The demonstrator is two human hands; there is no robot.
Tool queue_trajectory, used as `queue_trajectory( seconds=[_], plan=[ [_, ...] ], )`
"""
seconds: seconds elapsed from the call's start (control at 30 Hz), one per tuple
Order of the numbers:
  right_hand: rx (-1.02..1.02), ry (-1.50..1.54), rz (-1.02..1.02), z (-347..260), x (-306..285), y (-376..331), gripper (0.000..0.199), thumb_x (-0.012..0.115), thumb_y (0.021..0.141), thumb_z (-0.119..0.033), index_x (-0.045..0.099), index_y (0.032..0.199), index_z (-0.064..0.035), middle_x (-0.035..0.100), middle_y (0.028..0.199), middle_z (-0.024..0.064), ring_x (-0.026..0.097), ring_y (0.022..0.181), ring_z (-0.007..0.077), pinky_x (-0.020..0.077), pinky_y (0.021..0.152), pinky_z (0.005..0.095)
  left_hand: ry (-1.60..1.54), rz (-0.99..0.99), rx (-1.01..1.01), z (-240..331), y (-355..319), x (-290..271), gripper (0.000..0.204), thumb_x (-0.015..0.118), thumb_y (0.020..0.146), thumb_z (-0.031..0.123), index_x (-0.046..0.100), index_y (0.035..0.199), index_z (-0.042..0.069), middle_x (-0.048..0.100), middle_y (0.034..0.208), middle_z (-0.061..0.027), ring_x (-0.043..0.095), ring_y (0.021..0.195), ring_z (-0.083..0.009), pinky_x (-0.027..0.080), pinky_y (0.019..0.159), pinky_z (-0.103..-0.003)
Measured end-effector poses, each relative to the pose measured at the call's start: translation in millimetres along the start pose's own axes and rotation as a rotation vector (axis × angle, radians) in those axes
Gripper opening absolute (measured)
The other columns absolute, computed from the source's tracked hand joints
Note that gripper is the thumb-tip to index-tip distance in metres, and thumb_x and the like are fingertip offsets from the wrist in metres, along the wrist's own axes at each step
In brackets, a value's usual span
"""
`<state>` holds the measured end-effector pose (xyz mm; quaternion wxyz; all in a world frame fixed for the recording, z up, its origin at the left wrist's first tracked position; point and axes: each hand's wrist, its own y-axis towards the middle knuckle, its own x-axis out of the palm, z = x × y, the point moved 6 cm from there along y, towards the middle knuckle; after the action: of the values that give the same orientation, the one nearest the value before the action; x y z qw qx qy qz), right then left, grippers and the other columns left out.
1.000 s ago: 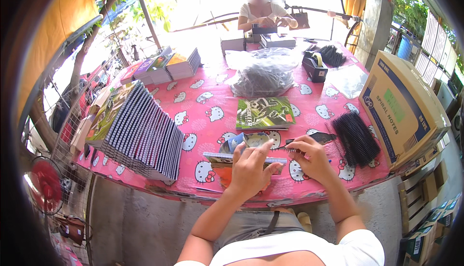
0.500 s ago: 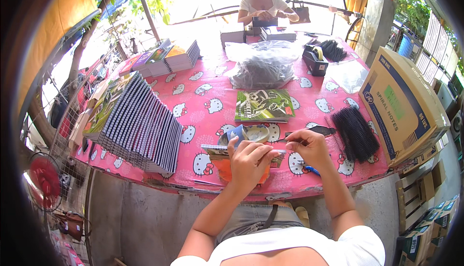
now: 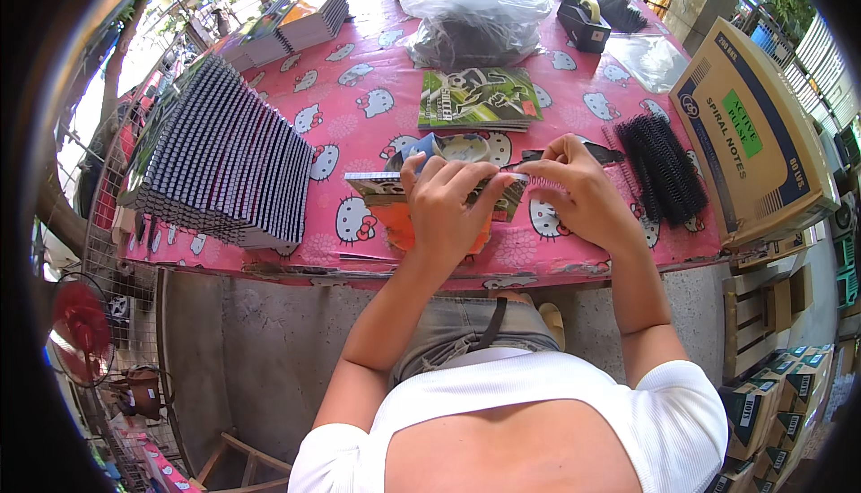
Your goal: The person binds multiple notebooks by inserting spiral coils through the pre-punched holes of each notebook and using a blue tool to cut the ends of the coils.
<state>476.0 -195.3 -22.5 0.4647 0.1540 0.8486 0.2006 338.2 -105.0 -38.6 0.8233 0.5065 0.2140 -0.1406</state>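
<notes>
My left hand (image 3: 448, 202) is closed on a notebook (image 3: 377, 185), gripping it near its right end with the spine edge turned up. At that end, the thumb and forefinger of my right hand (image 3: 578, 190) are pinched together beside my left fingers. What they pinch is too small to make out. Orange material (image 3: 395, 222) lies under the notebook. Just behind my hands sits a round blue-and-beige item (image 3: 426, 146), partly covered by my left fingers. Farther back lies a small pile of green notebooks (image 3: 477, 99) with a soccer picture.
Tall stacked spiral notebooks (image 3: 220, 152) stand at left. Black spiral coils (image 3: 662, 170) lie at right, beside a cardboard box (image 3: 749, 143). A plastic bag (image 3: 475, 31) of dark contents, a tape dispenser (image 3: 585, 22) and more notebooks (image 3: 314, 25) sit farther back on the pink tablecloth (image 3: 359, 148).
The view has tipped downward, so the table appears higher and the person across is mostly out of frame. My right fingers have come closer to the notebook's end and my left fingers.
</notes>
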Motion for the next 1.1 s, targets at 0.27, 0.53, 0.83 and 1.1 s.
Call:
queue_trajectory(
  seconds=[0.27, 0.53, 0.83, 1.1],
  plan=[
    [0.151, 0.119, -0.014, 4, 5, -1, 0.017, 0.066, 0.080, -0.012, 0.059, 0.094, -0.0031, 0.057, 0.091, 0.0108, 0.060, 0.083, 0.0288, 0.0482, 0.069, 0.0397, 0.024, -0.068, 0.052, -4, -1, -1, 0.026, 0.073, 0.073, 0.035, 0.067, 0.084, 0.012, 0.065, 0.079, -0.0002, 0.057, 0.080, -0.0192, 0.034, 0.085, -0.035],
    [-0.077, 0.045, 0.077, -7, 1, 3, 0.020, 0.072, 0.074, -0.005, 0.061, 0.090, -0.0016, 0.058, 0.087, 0.0093, 0.057, 0.076, 0.0190, 0.0462, 0.067, 0.0318, -0.031, -0.061, 0.036, -5, -2, -1, 0.022, 0.077, 0.068, 0.029, 0.068, 0.077, 0.012, 0.066, 0.077, 0.0003, 0.056, 0.081, -0.0189, 0.034, 0.083, -0.035],
    [0.170, 0.188, 0.104, 5, 13, 3, 0.023, 0.070, 0.073, 0.000, 0.063, 0.095, -0.0016, 0.062, 0.085, 0.0090, 0.059, 0.070, 0.0193, 0.0470, 0.064, 0.0290, -0.028, -0.040, 0.021, -5, -3, -1, 0.021, 0.078, 0.066, 0.027, 0.068, 0.077, 0.011, 0.066, 0.076, 0.0003, 0.056, 0.081, -0.0190, 0.034, 0.083, -0.035],
    [0.047, -0.001, 0.171, -10, 8, 4, 0.016, 0.069, 0.077, -0.012, 0.060, 0.088, -0.0033, 0.057, 0.079, 0.0102, 0.061, 0.075, 0.0311, 0.0475, 0.061, 0.0374, -0.024, -0.021, 0.023, -5, -3, -3, 0.021, 0.078, 0.065, 0.025, 0.069, 0.077, 0.011, 0.067, 0.077, 0.0003, 0.057, 0.080, -0.0186, 0.034, 0.085, -0.035]
  ],
)
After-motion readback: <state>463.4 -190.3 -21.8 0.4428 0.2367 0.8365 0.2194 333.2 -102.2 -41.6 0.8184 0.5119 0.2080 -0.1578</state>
